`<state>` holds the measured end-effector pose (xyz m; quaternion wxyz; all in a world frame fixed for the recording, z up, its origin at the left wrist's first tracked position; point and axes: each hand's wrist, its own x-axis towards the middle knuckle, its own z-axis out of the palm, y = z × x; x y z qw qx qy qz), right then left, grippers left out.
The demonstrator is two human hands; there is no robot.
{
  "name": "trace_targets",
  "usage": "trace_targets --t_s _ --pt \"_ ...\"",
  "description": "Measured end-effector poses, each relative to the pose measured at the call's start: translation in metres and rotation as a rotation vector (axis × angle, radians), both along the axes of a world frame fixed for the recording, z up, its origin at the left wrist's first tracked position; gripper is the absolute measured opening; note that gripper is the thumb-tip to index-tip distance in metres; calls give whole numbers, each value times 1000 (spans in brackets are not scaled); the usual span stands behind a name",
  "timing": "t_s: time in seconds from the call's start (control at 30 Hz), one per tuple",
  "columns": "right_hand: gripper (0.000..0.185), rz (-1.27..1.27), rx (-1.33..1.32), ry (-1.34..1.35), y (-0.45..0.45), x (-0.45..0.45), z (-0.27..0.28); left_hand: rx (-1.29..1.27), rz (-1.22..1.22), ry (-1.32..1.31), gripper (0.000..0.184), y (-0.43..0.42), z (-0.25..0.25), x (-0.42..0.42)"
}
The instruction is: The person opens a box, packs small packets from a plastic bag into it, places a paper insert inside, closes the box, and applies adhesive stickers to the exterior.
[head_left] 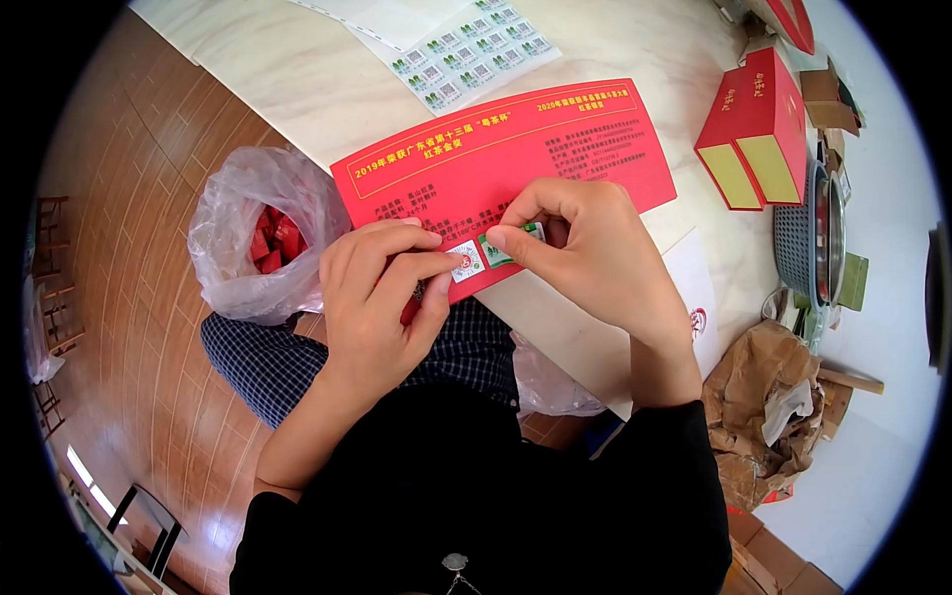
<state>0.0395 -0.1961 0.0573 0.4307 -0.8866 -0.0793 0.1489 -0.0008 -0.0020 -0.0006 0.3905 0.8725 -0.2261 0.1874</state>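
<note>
A flat red box with gold and black Chinese print lies tilted at the table's front edge. My left hand grips its near left edge with curled fingers, the fingertips beside a white square label with a round printed code. Just right of that label is a green-and-white sticker on the box's lower edge. My right hand pinches this sticker between thumb and index finger against the red surface. Its far end is partly hidden by the fingers.
Sheets of QR-code stickers lie at the table's back. Red-and-yellow boxes stand at right, near a grey basket and crumpled brown paper. A plastic bag with red packets hangs at left.
</note>
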Motion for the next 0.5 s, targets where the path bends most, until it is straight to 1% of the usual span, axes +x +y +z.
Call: trace_targets --t_s 0.03,0.27,0.37,0.43,0.47,0.5 --pt "14 3 17 -43 0 -1 -2 2 -8 21 16 0 0 0" --pt "14 15 -13 -60 1 0 0 3 9 -21 19 0 -1 1" --pt "14 10 -65 8 2 1 4 -3 11 -25 18 0 -1 1" --pt "14 27 -19 -86 1 -1 -2 15 -1 -18 22 2 -3 0" --pt "14 27 -19 -86 1 -1 -3 15 -1 -18 22 2 -2 0" --pt "14 28 -8 -99 1 -1 -5 75 -18 2 27 2 0 -1"
